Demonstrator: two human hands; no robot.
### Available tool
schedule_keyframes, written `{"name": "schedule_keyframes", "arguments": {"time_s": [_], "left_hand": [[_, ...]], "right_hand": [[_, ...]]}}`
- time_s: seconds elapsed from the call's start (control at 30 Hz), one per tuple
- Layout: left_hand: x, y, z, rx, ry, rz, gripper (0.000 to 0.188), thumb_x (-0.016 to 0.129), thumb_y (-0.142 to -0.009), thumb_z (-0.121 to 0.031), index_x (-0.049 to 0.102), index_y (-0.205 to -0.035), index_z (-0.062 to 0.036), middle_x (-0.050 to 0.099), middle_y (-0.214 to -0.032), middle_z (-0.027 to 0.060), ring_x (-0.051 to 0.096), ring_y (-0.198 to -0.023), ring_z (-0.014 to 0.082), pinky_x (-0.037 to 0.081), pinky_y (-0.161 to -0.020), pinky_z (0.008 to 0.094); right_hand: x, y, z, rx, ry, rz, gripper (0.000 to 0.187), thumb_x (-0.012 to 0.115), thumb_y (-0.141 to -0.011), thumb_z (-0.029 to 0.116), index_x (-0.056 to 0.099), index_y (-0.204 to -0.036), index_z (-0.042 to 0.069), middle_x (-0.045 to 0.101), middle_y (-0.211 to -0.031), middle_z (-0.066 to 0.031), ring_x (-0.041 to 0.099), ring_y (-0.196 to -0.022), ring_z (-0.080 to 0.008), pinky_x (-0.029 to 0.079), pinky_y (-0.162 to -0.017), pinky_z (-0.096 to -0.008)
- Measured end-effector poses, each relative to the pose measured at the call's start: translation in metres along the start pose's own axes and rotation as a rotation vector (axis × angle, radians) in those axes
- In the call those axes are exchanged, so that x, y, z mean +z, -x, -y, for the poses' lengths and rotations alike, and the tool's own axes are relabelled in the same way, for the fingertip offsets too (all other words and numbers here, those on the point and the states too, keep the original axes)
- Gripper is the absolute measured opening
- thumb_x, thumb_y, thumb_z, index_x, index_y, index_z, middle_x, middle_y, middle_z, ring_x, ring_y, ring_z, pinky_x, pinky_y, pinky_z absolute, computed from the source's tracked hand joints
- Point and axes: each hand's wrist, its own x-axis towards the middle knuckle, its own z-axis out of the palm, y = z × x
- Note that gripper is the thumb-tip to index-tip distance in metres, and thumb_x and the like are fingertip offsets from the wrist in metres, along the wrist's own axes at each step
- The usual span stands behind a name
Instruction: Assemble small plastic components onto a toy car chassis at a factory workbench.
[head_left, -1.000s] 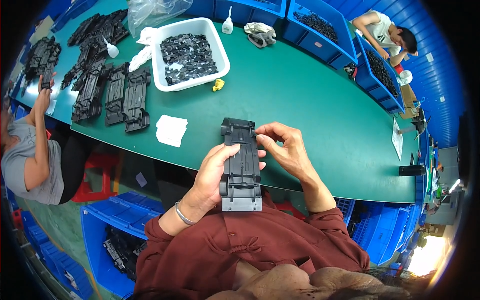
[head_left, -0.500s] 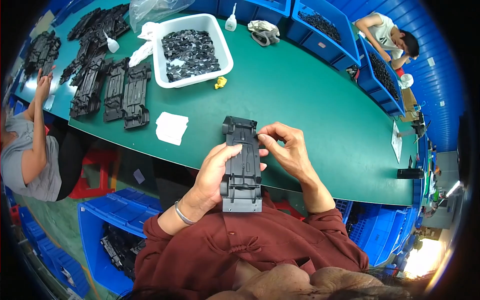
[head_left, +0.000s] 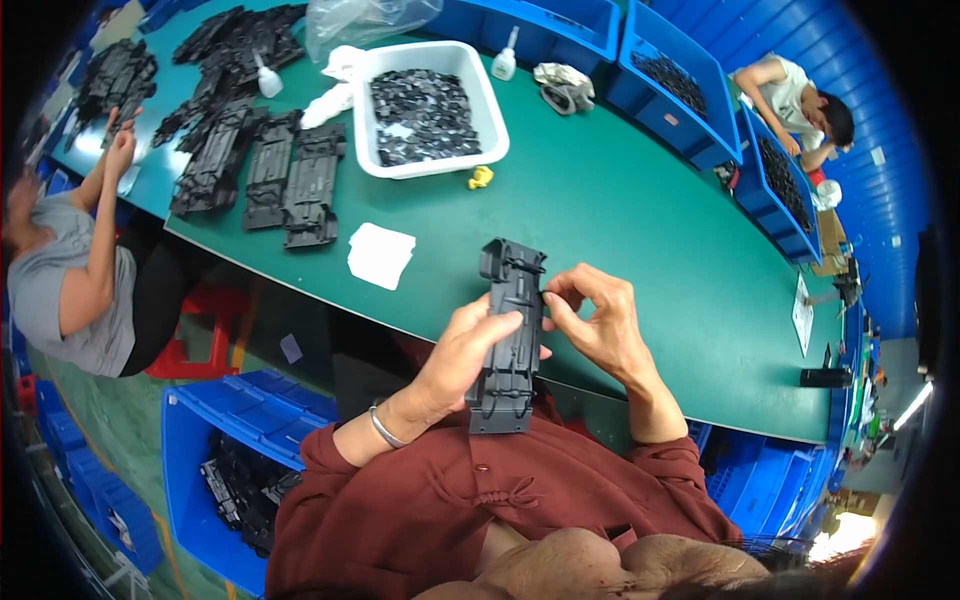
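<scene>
Here, left hand (head_left: 465,355): clamped on a black plastic chassis (head_left: 515,330); thumb across the upper face, fingers wrapped behind, mostly hidden by the part.
Chassis position: between the two hands, long axis running away from the body; far end over the green table (head_left: 640,215), near end in front of the dark red shirt (head_left: 520,485).
Right hand (head_left: 608,325): thumb and forefinger drawn together at the chassis's right edge, other fingers curled; cannot tell whether they pinch a separate small piece.
Far left: co-worker in grey (head_left: 75,285), hands raised beside a heap of black parts (head_left: 115,80).
Floor, left: red stool (head_left: 200,340); blue crate (head_left: 250,415) nearer the wearer, black parts inside.
Table, left: row of three chassis parts (head_left: 315,185) lying side by side; dropper bottle (head_left: 269,83) by the larger pile (head_left: 240,55) behind.
Mid-table: white cloth (head_left: 330,105) against a white tub (head_left: 435,170) of small black pieces (head_left: 425,115); white paper sheets (head_left: 380,255) between tub and left forearm; yellow lump (head_left: 481,178) just beside the tub.
Back edge: second dropper bottle (head_left: 504,66), then a bundled grey-white cloth (head_left: 564,88).
Right: two blue bins (head_left: 672,122) of dark parts, standing between the wearer and a co-worker in white (head_left: 800,110); black cylinder (head_left: 825,378) near the table's right end.
</scene>
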Motion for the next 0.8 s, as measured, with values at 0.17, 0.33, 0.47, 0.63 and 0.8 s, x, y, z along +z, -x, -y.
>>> {"name": "schedule_keyframes", "arguments": {"time_s": [0.17,0.33,0.47,0.63,0.8], "left_hand": [[-0.011,0.022,-0.005,0.086,-0.056,-0.037,0.038,0.049,-0.104,-0.019,0.052,-0.136,0.0026,0.068,-0.119,0.0147,0.072,-0.094,0.0221,0.06,-0.078,0.0302],[-0.033,0.058,-0.021,0.238,0.021,-0.107,0.041,0.047,-0.105,-0.013,0.048,-0.142,0.0047,0.062,-0.132,0.0173,0.07,-0.1,0.022,0.059,-0.086,0.0325],[-0.05,0.085,-0.026,0.398,0.038,-0.237,0.042,0.044,-0.104,-0.01,0.045,-0.142,0.0078,0.056,-0.142,0.0198,0.07,-0.105,0.0241,0.059,-0.089,0.0345],[-0.075,0.108,-0.021,0.508,0.101,-0.316,0.043,0.043,-0.104,-0.01,0.044,-0.143,0.0078,0.052,-0.147,0.0219,0.068,-0.11,0.0256,0.059,-0.09,0.0358],[-0.094,0.11,-0.018,0.582,0.12,-0.355,0.043,0.045,-0.103,-0.009,0.043,-0.143,0.0086,0.051,-0.148,0.0236,0.067,-0.113,0.0277,0.059,-0.091,0.0379]], "right_hand": [[0.009,-0.016,0.018,-0.168,0.135,0.086,0.007,0.072,-0.083,0.001,0.07,-0.09,-0.001,0.068,-0.078,-0.011,0.068,-0.063,-0.0231,0.052,-0.056,-0.0328],[0.034,-0.047,0.041,-0.184,0.011,0.108,0.004,0.074,-0.084,0.0,0.073,-0.087,-0.002,0.069,-0.077,-0.0087,0.063,-0.067,-0.0154,0.049,-0.062,-0.0298],[0.074,-0.084,0.044,-0.167,-0.039,0.178,0.008,0.076,-0.084,0.003,0.076,-0.091,-0.001,0.069,-0.079,-0.0072,0.061,-0.069,-0.013,0.049,-0.064,-0.0283],[0.115,-0.118,0.034,-0.176,0.022,0.266,0.007,0.075,-0.085,0.004,0.075,-0.09,-0.001,0.067,-0.078,-0.0067,0.06,-0.067,-0.0117,0.049,-0.061,-0.027],[0.139,-0.131,0.028,-0.397,0.171,0.223,0.005,0.074,-0.081,0.003,0.073,-0.086,0.003,0.064,-0.077,-0.0088,0.065,-0.064,-0.0233,0.052,-0.058,-0.0349]]}}
